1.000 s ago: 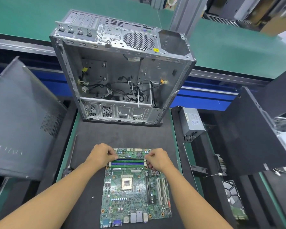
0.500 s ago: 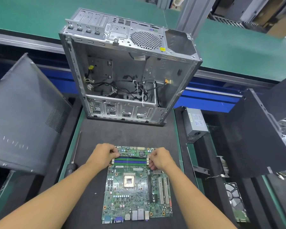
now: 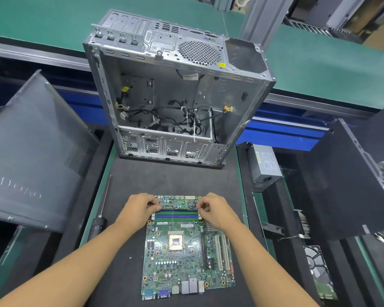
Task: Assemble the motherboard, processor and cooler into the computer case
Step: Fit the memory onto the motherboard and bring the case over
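The step in hand looks like preparing the motherboard (image 3: 186,262) before it goes into the computer case (image 3: 177,96). The board lies flat on the tabletop (image 3: 175,180), under the hands and running back from them toward the person, while the open case stands well beyond the fingertips with only loose cables inside. The left hand (image 3: 140,210) and right hand (image 3: 217,211) are both curled, each pinching one end of what appears to be a memory stick (image 3: 176,210) set in the farthest of the slots (image 3: 176,216) between them. The next move probably calls for even downward pressure at both ends until the stick seats. The socket (image 3: 175,241) lies just behind the hands; whether a processor sits in it cannot be told. A screwdriver (image 3: 99,223) lies to the left of the left hand.
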Demonstrator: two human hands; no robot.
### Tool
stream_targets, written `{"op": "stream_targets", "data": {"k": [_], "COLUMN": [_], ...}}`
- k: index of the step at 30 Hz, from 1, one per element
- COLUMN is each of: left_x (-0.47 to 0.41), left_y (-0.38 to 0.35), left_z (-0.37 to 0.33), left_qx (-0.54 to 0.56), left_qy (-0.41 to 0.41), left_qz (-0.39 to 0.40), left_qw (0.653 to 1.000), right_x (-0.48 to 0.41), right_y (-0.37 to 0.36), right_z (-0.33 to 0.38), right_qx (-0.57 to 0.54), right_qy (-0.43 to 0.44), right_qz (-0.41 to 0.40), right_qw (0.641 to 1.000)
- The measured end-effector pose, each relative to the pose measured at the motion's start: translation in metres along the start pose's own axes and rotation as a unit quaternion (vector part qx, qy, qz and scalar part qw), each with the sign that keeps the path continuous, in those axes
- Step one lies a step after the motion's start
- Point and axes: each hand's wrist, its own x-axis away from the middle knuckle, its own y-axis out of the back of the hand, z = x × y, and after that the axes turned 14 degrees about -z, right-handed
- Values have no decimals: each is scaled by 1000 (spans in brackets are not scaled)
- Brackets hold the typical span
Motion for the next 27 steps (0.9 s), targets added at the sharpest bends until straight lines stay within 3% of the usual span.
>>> {"op": "stream_targets", "data": {"k": [6,16,27], "left_x": [2,3,-4], "left_y": [4,13,12], "left_z": [0,-7,-18], "left_qx": [9,19,12], "left_qy": [8,41,160], "left_qz": [-3,15,12], "left_qw": [1000,999,987], "right_x": [3,-4,-8], "right_y": [-2,-5,-8], "right_z": [0,2,7], "right_qx": [27,53,-17], "right_qy": [50,23,-96], "right_qz": [-17,-6,-20], "right_qw": [998,998,995]}}
